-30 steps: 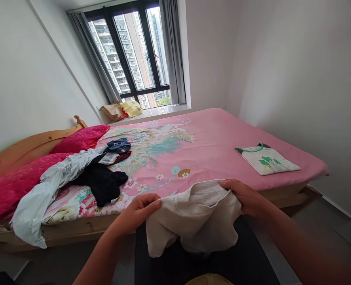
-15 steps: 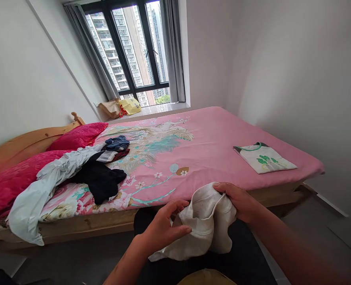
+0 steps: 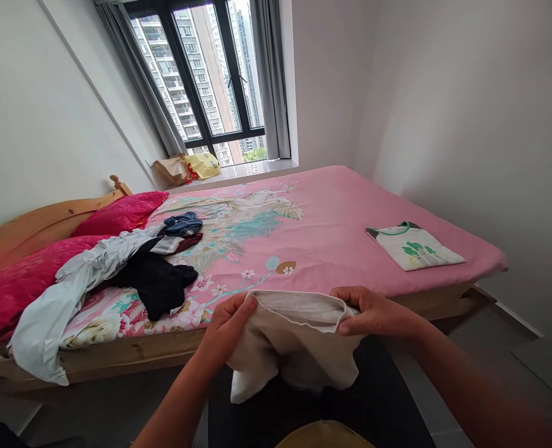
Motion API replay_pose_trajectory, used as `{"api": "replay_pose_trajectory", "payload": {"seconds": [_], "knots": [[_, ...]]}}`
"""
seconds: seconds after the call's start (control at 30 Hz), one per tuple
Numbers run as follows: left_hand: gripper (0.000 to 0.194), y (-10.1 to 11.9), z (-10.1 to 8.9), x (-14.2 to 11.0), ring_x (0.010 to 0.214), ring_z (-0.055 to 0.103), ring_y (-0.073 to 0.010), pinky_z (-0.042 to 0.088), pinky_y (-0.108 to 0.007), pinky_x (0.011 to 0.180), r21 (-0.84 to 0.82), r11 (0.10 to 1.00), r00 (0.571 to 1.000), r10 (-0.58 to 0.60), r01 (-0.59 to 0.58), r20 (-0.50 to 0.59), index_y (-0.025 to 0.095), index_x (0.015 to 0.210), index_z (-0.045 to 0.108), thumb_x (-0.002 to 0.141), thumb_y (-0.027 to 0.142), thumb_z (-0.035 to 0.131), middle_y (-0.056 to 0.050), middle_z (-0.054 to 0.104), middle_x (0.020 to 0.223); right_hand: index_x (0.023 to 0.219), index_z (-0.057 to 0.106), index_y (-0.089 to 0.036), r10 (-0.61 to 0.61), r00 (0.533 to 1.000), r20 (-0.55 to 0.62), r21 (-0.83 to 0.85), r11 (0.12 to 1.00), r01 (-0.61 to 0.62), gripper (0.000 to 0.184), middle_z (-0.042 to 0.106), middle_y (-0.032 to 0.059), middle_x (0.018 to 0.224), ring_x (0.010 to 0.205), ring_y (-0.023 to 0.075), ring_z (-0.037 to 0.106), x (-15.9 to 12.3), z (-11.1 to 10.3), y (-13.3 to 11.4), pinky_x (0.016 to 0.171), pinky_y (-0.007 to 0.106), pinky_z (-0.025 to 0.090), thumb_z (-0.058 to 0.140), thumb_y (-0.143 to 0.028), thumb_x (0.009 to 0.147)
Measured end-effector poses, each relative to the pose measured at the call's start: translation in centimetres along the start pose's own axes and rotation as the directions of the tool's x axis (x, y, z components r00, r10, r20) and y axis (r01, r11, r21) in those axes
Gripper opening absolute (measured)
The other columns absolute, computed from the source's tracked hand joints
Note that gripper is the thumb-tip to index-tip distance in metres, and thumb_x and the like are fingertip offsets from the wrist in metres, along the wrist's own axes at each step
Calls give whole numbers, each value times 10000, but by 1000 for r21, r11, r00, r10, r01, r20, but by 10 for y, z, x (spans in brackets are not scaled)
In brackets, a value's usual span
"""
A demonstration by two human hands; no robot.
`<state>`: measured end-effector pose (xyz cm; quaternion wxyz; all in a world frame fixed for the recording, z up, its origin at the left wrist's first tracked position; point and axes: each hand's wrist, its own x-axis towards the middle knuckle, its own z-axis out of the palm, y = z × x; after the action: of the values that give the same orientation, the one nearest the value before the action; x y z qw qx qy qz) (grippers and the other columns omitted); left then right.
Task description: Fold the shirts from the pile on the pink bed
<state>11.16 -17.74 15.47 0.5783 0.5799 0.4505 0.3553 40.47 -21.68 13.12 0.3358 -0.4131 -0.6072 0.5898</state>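
Observation:
I hold a cream-white garment [image 3: 294, 342] stretched between both hands, just in front of the bed's near edge. My left hand [image 3: 229, 326] pinches its left top corner, fingers closed on the cloth. My right hand [image 3: 369, 311] grips the right top corner the same way. The garment's opening gapes between my hands and the rest hangs down over my dark lap. A folded white shirt with green trim [image 3: 413, 246] lies flat on the pink bed sheet [image 3: 332, 218] to the right.
A heap of unfolded clothes, black [image 3: 157, 280], pale blue [image 3: 74, 280] and dark blue [image 3: 182, 223], lies at the bed's left beside two magenta pillows [image 3: 121, 214]. The wooden bed frame [image 3: 135, 358] runs in front of me. Bags [image 3: 189, 168] sit on the window sill.
My left hand moved back out to the garment's left corner and my hands drew apart, pulling the top edge taut. Half a second ago the cloth was bunched between them.

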Motion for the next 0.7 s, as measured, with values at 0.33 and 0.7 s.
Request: {"api": "replay_pose_trajectory", "payload": {"seconds": [0.33, 0.7], "knots": [[408, 60, -41, -8, 475, 427, -91, 334, -180, 414, 227, 973, 998, -34, 46, -54, 169, 675, 572, 696, 572, 635, 23, 511, 560, 724, 527, -188, -187, 944, -271, -338, 937, 89, 222, 427, -25, 653, 614, 111, 350, 13, -14, 7, 539, 224, 271, 473, -372, 834], [420, 107, -70, -16, 587, 439, -109, 332, -173, 494, 714, 700, 950, 245, -34, -195, 183, 683, 545, 764, 594, 512, 44, 478, 588, 733, 595, -214, -332, 923, -196, -714, 693, 98, 106, 527, -8, 635, 593, 123, 427, 21, -42, -75, 536, 245, 288, 623, -316, 728]]}}
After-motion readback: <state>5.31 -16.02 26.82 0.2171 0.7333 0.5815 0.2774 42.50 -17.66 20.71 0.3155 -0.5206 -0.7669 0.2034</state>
